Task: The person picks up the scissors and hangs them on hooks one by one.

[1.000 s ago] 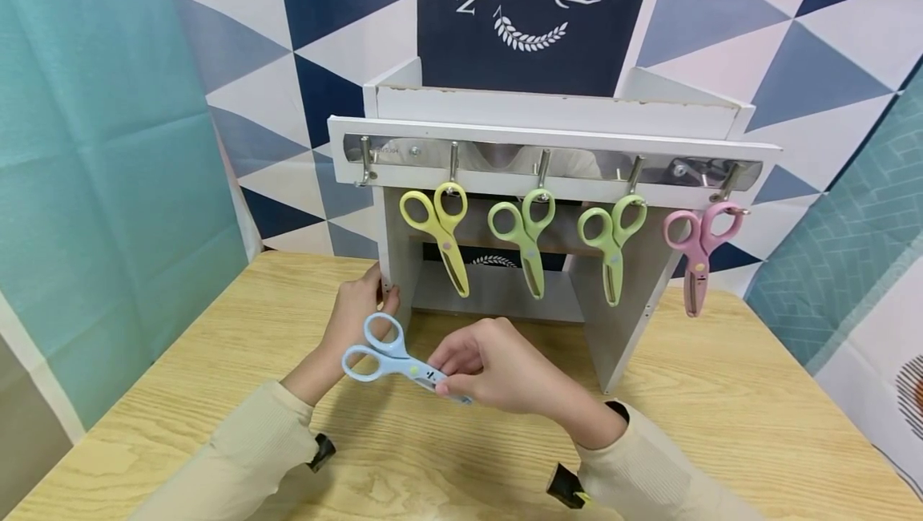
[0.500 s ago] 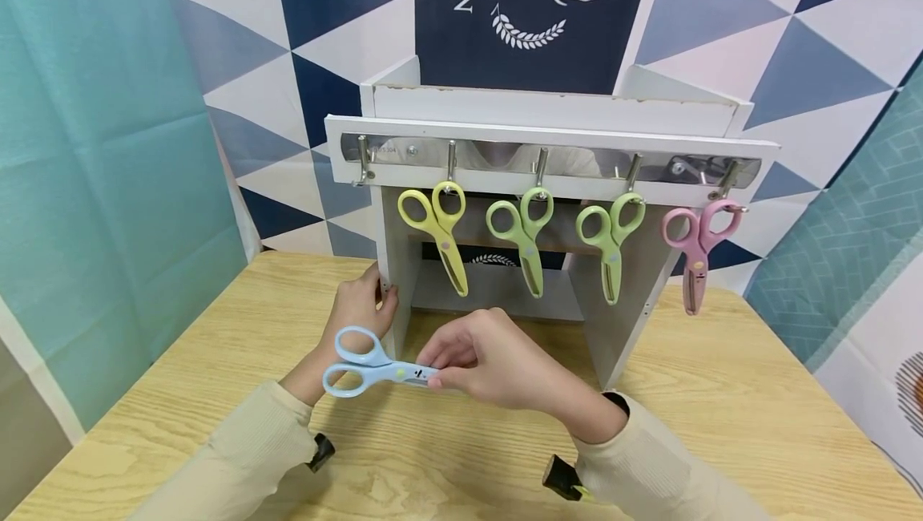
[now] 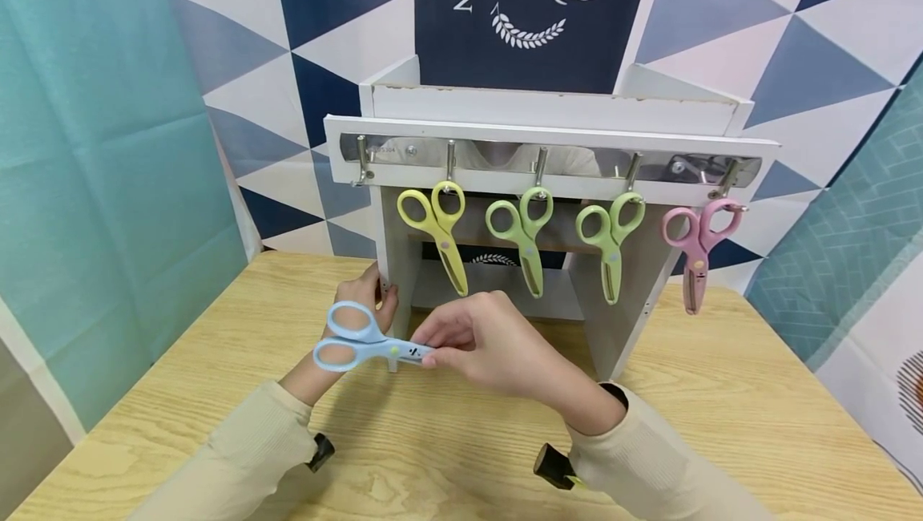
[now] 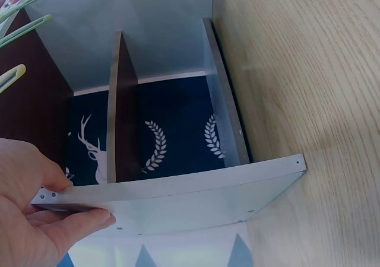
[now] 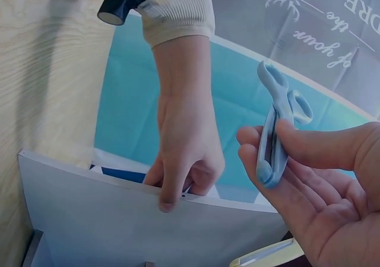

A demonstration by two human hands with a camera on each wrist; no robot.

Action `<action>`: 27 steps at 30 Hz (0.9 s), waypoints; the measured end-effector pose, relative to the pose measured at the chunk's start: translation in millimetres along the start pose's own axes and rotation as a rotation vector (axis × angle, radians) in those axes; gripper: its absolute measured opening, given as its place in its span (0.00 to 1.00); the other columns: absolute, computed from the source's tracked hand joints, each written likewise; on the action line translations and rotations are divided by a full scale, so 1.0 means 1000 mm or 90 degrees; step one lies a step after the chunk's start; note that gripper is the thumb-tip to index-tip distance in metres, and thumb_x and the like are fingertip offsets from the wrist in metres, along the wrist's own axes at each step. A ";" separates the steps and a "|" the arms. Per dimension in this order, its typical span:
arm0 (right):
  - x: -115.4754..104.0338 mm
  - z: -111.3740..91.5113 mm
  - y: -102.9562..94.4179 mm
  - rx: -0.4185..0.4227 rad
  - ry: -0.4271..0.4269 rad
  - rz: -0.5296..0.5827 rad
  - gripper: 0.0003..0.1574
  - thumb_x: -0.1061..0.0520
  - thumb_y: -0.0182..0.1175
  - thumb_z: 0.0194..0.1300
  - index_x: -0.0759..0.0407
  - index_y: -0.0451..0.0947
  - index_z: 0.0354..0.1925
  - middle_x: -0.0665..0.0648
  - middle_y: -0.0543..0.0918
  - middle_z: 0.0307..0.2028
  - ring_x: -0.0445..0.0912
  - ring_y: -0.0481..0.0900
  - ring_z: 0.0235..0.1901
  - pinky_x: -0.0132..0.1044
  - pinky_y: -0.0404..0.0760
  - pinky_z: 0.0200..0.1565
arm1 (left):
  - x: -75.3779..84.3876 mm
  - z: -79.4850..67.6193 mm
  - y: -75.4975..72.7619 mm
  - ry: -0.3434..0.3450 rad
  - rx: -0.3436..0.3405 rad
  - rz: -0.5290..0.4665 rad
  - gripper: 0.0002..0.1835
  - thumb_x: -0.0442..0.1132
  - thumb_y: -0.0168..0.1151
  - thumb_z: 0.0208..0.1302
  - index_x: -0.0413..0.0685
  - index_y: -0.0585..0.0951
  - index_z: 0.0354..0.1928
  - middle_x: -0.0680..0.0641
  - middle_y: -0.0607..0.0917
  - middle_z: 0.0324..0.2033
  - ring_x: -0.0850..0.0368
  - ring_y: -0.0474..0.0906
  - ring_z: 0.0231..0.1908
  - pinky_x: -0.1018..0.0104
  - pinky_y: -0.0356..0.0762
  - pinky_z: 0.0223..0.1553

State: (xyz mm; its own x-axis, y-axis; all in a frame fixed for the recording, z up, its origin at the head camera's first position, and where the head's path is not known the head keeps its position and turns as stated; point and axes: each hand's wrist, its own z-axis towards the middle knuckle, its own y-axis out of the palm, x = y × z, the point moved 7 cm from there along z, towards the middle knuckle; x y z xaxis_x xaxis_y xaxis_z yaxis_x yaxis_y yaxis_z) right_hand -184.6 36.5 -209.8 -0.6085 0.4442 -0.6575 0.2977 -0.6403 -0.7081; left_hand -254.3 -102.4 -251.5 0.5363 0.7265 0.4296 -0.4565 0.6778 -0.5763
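My right hand (image 3: 497, 345) pinches a pair of light blue scissors (image 3: 371, 343) by the blade end, with the finger loops pointing left. In the right wrist view the blue scissors (image 5: 276, 130) lie between thumb and fingers, blades together. My left hand (image 3: 356, 300) grips the left side panel of a white shelf unit (image 3: 399, 264); in the left wrist view its thumb and fingers sit around the panel edge (image 4: 178, 187). On the hook rail (image 3: 497, 159) hang yellow scissors (image 3: 441, 234), two green pairs (image 3: 528, 236) (image 3: 611, 244) and pink scissors (image 3: 698, 252). The leftmost hook (image 3: 363, 160) bears nothing.
The shelf unit stands on a wooden table (image 3: 461, 457), against a patterned cloth backdrop (image 3: 288, 80). A teal cloth (image 3: 108, 144) hangs on the left. The rail juts out in front of the unit, past both its sides.
My right hand has moved up and slightly left with the blue scissors, turning them from slanted to nearly level. The left hand keeps its hold on the panel.
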 end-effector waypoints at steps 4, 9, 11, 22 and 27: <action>-0.002 0.003 -0.003 0.032 -0.011 -0.024 0.06 0.65 0.67 0.56 0.59 0.84 0.34 0.52 0.89 0.29 0.33 0.84 0.28 0.25 0.80 0.31 | 0.010 -0.001 -0.007 0.015 0.013 -0.012 0.03 0.28 0.58 0.56 0.35 0.75 0.33 0.41 0.80 0.19 0.51 0.78 0.21 0.68 0.73 0.24; -0.002 0.005 -0.005 0.063 -0.020 -0.040 0.06 0.65 0.67 0.56 0.59 0.84 0.34 0.53 0.88 0.29 0.32 0.82 0.27 0.26 0.77 0.28 | 0.018 -0.002 -0.011 0.035 -0.001 -0.072 0.03 0.26 0.55 0.59 0.33 0.74 0.35 0.41 0.78 0.19 0.53 0.74 0.20 0.71 0.69 0.23; -0.003 0.006 -0.006 0.073 -0.021 -0.046 0.06 0.65 0.67 0.56 0.59 0.84 0.34 0.53 0.88 0.29 0.32 0.82 0.27 0.25 0.78 0.29 | 0.014 -0.003 -0.008 0.033 -0.020 -0.111 0.05 0.25 0.53 0.61 0.32 0.74 0.39 0.42 0.78 0.20 0.55 0.73 0.21 0.72 0.67 0.22; -0.018 0.014 -0.018 0.146 -0.065 -0.019 0.06 0.64 0.67 0.56 0.60 0.85 0.36 0.54 0.89 0.32 0.37 0.86 0.31 0.27 0.82 0.33 | -0.012 0.000 0.010 -0.048 -0.075 -0.049 0.02 0.29 0.57 0.60 0.38 0.74 0.32 0.46 0.73 0.18 0.57 0.67 0.21 0.68 0.65 0.24; -0.022 0.016 -0.022 0.186 -0.079 -0.012 0.07 0.64 0.68 0.55 0.60 0.85 0.36 0.54 0.89 0.31 0.37 0.87 0.31 0.26 0.82 0.35 | -0.010 0.001 0.007 -0.050 -0.062 -0.021 0.03 0.27 0.59 0.57 0.37 0.75 0.30 0.46 0.73 0.20 0.53 0.68 0.25 0.63 0.67 0.29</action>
State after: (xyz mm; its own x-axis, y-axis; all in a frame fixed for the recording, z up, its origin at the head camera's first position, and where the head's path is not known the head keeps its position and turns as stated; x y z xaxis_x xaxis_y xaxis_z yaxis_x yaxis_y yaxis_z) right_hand -189.7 30.2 -175.6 -0.7025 0.3887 -0.5961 0.0724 -0.7943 -0.6033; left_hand -263.6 -105.0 -259.5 0.4904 0.7136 0.5003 -0.3670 0.6898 -0.6241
